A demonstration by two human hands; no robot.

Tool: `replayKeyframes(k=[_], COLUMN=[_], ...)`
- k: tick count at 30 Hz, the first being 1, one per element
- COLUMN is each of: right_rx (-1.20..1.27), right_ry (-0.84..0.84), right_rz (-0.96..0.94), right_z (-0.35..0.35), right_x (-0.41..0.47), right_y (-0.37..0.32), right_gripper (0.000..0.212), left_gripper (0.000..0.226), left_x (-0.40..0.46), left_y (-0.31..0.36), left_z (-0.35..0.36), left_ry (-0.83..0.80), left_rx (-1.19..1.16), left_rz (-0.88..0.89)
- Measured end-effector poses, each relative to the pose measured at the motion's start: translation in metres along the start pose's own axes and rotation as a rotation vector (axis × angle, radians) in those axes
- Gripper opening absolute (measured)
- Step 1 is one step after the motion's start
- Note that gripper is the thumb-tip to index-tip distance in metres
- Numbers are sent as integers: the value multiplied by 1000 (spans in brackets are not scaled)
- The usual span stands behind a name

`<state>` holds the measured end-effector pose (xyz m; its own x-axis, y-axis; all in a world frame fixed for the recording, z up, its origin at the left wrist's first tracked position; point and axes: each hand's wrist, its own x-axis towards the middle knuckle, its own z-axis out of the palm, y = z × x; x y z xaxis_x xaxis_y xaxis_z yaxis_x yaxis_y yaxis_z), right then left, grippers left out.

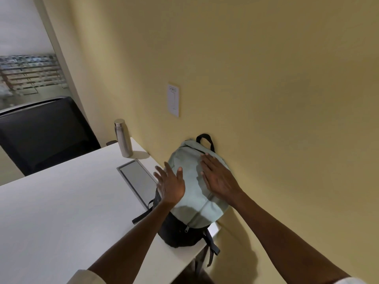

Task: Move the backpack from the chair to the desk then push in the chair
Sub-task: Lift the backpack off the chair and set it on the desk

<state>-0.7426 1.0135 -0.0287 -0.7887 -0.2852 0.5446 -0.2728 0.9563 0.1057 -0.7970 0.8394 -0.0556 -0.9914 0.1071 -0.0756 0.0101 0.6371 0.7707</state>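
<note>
White bench (pixel 61 201) runs along the yellow wall. On it: steel bottle (pixel 123 137) upright at far end nr wall; flat grey panel (pixel 138 178) set in/on the top beside it; backpack (pixel 194 193) standing against wall at near corner, straps hanging over edge.

Backpack (pixel 196 193) on desk (pixel 61 212) against wall (pixel 266 99), bottle (pixel 123 138) left.

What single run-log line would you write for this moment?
stage: backpack on desk, against wall | left hand: open beside it | right hand: flat on it | chair: not yet pushed
</note>
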Motion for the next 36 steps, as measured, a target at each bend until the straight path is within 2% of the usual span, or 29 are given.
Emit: replayKeyframes(k=[3, 7, 15, 20, 27, 36], right_rx=[-23, 59, 113, 172, 198, 180], right_ry=[-55, -131, -172, -210, -208, -234], right_rz=[99, 282, 373, 368, 322, 316], right_z=[-1, -9, -48, -84, -118, -156], right_x=[-7, -18, -52, -92, -146, -186], right_y=[-6, -19, -29, -34, -45, -63], right_gripper=[48, 57, 65, 68, 65, 65], left_gripper=[71, 71, 71, 70, 64, 64], left_x=[-14, -37, -98, -162, -239, -293], left_y=[8, 10, 14, 21, 34, 29], left_z=[-6, -9, -9, -1, 5, -3], left_ry=[43, 54, 76, 83, 93, 94], left_rx=[65, 133, 402, 474, 451, 458], left_rz=[140, 234, 388, 360, 318, 314])
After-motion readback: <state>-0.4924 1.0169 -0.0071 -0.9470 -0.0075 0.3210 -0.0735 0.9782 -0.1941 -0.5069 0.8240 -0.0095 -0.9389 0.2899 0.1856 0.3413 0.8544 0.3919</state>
